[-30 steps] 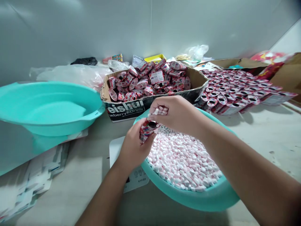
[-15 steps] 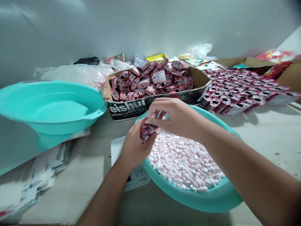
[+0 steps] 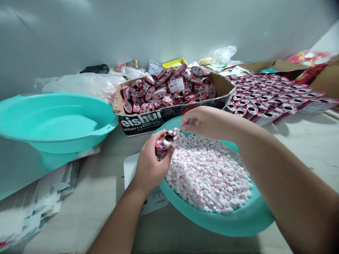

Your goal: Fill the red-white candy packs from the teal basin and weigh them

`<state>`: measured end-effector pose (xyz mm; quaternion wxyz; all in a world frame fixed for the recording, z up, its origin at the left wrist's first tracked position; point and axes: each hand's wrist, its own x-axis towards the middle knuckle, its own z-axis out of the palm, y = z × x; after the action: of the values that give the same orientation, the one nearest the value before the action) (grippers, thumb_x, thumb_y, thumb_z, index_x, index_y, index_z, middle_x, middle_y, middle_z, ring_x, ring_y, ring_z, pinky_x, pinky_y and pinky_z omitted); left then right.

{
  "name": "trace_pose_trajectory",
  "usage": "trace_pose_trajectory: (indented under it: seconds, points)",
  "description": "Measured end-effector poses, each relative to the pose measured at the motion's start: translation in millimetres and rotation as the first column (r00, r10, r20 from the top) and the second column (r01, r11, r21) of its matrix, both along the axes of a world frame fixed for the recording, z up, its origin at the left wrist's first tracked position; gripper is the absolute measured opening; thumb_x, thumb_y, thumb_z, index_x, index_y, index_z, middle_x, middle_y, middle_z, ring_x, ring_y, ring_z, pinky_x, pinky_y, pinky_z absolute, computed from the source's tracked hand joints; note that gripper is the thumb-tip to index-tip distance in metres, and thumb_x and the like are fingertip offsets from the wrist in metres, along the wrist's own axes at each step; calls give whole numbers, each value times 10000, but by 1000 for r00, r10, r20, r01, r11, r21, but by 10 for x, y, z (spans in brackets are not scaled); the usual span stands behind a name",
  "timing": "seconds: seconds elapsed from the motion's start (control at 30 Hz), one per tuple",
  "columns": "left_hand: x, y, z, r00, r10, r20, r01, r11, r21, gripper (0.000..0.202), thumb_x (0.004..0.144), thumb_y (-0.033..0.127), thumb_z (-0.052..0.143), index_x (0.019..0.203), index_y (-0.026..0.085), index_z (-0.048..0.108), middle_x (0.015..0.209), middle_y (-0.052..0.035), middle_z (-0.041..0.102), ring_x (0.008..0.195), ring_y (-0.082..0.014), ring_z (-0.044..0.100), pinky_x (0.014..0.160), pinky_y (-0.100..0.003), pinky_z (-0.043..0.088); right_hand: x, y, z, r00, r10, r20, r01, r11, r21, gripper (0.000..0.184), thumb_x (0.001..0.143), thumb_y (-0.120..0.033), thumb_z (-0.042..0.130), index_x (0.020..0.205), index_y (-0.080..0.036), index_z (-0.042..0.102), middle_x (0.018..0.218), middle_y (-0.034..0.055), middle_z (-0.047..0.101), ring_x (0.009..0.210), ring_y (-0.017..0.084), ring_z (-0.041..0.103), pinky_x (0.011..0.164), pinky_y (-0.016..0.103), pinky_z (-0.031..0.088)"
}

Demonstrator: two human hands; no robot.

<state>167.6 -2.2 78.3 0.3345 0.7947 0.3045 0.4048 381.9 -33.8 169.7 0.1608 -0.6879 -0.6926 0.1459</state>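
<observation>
At the left edge of the turquoise basin (image 3: 219,225), in the head view, my left hand (image 3: 150,165) is closed around a small red printed container (image 3: 161,151), thumb on one side and fingers on the other, with the dark round hole in its top facing up. A few white tablets (image 3: 170,132) lie on that top around the hole. My right hand (image 3: 191,123) hangs just beside it, over the far part of the basin, its fingers loosely curled; I cannot tell whether they hold anything or touch the container. The two hands are near each other, and below them a broad heap of pink-and-white pieces (image 3: 209,180) fills much of the basin. Beside my left wrist, a flat white scale (image 3: 130,168) shows on the bench (image 3: 296,144), partly hidden by my hand and the basin. Behind, a cardboard box (image 3: 137,127) with dark printed sides holds a jumbled pile of similar containers (image 3: 161,93), and to its right many more (image 3: 265,95) stand packed close together, holes up. To my left sits a second turquoise basin (image 3: 53,135), with a clear plastic bag (image 3: 82,84) behind it and white folded cards (image 3: 43,204) nearer me
</observation>
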Motion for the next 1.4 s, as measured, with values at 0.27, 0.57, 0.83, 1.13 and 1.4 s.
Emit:
trace_pose_trajectory:
  seconds: [0.27, 0.57, 0.83, 1.13, 1.4]
  points:
    - [-30, -8, 39, 998, -42, -52, 41, 999, -10, 467, 955, 372, 676, 1379, 227, 544, 1332, -69, 632, 1199, -223, 622, 1052, -332, 510, -173, -60, 28, 996, 82, -43, -80, 996, 49, 140, 856, -220, 628, 841, -152, 750, 835, 53, 700, 716, 125, 569, 661, 256, 388]
    - [-14, -16, 52, 997, -28, -67, 26, 999, -31, 460, 959, 371, 666, 1378, 224, 547, 1310, -71, 645, 1174, -223, 633, 1031, -337, 522, -227, -67, -19, 994, 48, -100, -32, 986, 161, 132, 850, -209, 604, 830, -163, 726, 796, 27, 677, 673, 113, 522, 621, 253, 344]
    - [-34, -20, 54, 994, -44, -101, 45, 999, 6, 454, 968, 374, 658, 1382, 225, 549, 1330, -66, 635, 1201, -214, 620, 1046, -316, 510, -186, -32, -29, 1000, 24, 6, -24, 998, 61, 136, 818, -157, 603, 821, -150, 739, 817, 61, 693, 695, 127, 543, 657, 255, 364]
    - [-30, -16, 65, 990, -50, -135, 51, 999, 4, 449, 971, 334, 642, 1394, 228, 535, 1350, -71, 622, 1214, -222, 608, 1057, -341, 504, -236, -60, -43, 987, 155, -46, -150, 984, 100, 136, 829, -173, 609, 843, -165, 744, 807, 50, 696, 688, 120, 535, 644, 244, 364]
    - [-21, -22, 61, 992, -27, -127, 28, 1000, 9, 442, 972, 353, 648, 1382, 233, 532, 1329, -67, 628, 1202, -218, 610, 1035, -335, 509, -227, -67, -32, 978, 185, -95, -171, 976, 138, 168, 848, -162, 579, 878, -166, 744, 875, 54, 713, 735, 129, 566, 669, 242, 394]
